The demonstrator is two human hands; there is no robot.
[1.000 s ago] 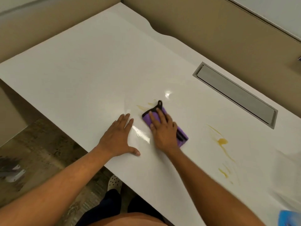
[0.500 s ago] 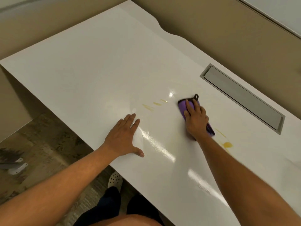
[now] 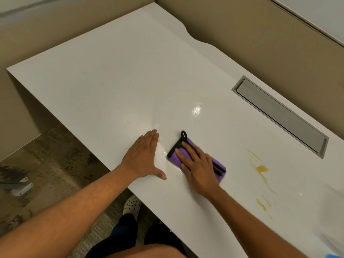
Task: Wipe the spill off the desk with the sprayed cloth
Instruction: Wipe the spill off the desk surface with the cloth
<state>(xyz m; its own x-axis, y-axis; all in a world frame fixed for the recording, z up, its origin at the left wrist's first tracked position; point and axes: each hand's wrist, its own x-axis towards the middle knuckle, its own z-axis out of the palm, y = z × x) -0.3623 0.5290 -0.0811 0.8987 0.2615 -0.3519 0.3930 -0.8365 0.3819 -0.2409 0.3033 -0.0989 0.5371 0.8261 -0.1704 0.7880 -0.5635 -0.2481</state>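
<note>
Head view shows the right hand (image 3: 200, 169) pressed flat, fingers spread, on the purple cloth (image 3: 176, 158) near the desk (image 3: 111, 81) front edge. The yellow spill (image 3: 261, 169) lies to that hand's right, streaking roughly front-to-back. The left hand (image 3: 143, 158), open-palmed, braces farther away.

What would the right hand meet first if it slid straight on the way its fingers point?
Sliding up-left, the right hand with the purple cloth meets only bare desk; the way looks free up to the desk's far edge.
</note>
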